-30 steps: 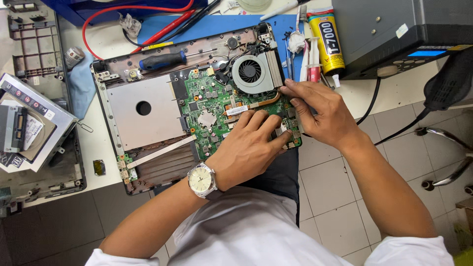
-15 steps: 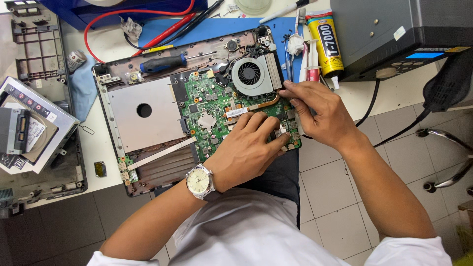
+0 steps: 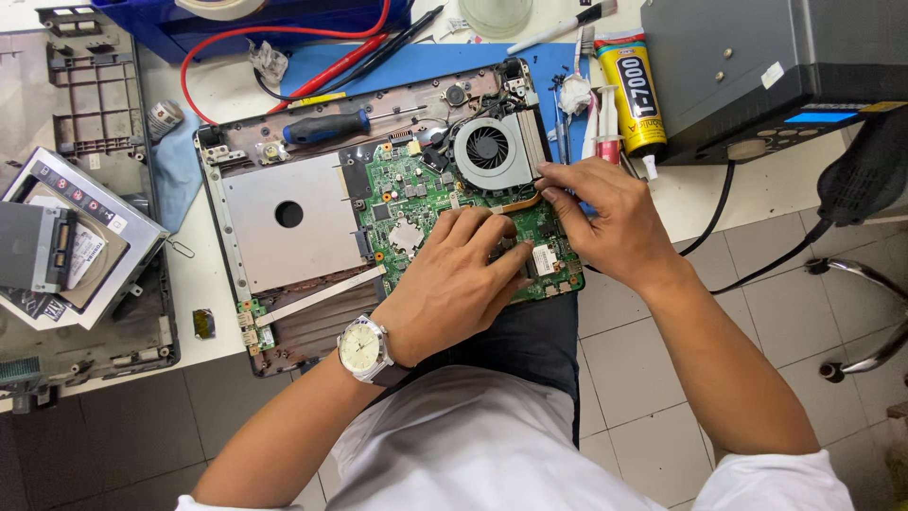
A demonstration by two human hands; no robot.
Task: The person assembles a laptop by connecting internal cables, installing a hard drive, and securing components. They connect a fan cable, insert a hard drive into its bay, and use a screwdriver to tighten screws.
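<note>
- Left hand (image 3: 454, 284) lies flat over the lower right part of the green circuit board (image 3: 407, 203), fingers spread loosely and pressing down — nothing gripped that can be seen.
- Right hand (image 3: 601, 222) sits at the board's right edge, fingertips (image 3: 547, 194) pinched together just below the round grey fan (image 3: 488, 149); whether they hold something small there cannot be told.
- The board rests inside an opened laptop shell (image 3: 284, 218), which lies on the white table (image 3: 213, 274) and hangs slightly over its front edge above the person's lap.
- A watch (image 3: 360, 347) with a pale face sits on the left wrist.
- A screwdriver (image 3: 326, 126) with a dark blue handle lies on the shell's top edge, left of the fan.
- A yellow glue tube (image 3: 636, 95) stands just beyond the right hand — beside it, a dark grey box (image 3: 747, 66) with a cable running off it.
- Far left: a silver disc drive (image 3: 71, 237) on another dark plastic shell (image 3: 90, 341).
- A red cable (image 3: 274, 43) loops across the blue mat (image 3: 397, 61) at the back.
</note>
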